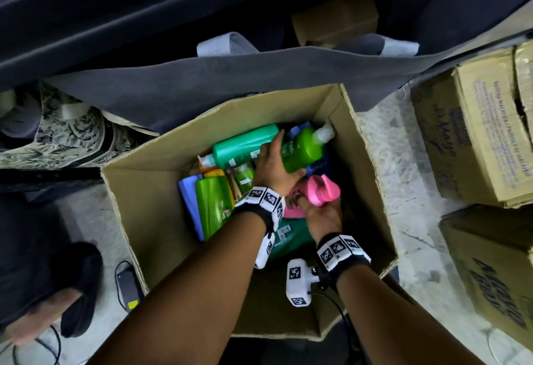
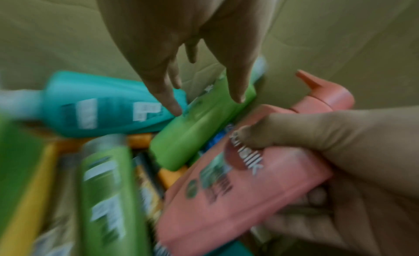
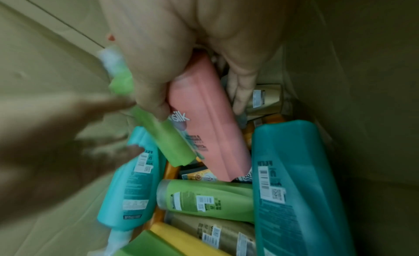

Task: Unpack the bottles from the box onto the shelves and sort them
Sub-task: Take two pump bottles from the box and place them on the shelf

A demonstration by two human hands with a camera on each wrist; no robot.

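Head view: one open cardboard box [image 1: 150, 214] sits on the floor, with two closed cartons [image 1: 476, 133] to its right. Inside it I count about eight bottles, though those lower down are partly hidden. The left hand [image 1: 271, 162] lies over a bright green bottle [image 1: 302, 148] near the box's far wall, fingers reaching round it; a teal bottle [image 1: 245, 145] lies just left of that. The right hand [image 1: 323, 217] grips one pink bottle [image 1: 320, 191], nearer the box's middle.

Left wrist view, blurred: the left hand's fingers [image 2: 172, 98] are spread and straight, tips touching the bright green bottle [image 2: 195, 134], not yet closed round it. The pink bottle [image 2: 226, 197] lies just right of it, the right hand [image 2: 317, 143] wrapped round it.

Right wrist view: thumb and fingers [image 3: 154, 98] clasp the pink bottle [image 3: 211, 134] near its top, its base pointing down into the box. Two teal bottles [image 3: 294, 188] flank it.
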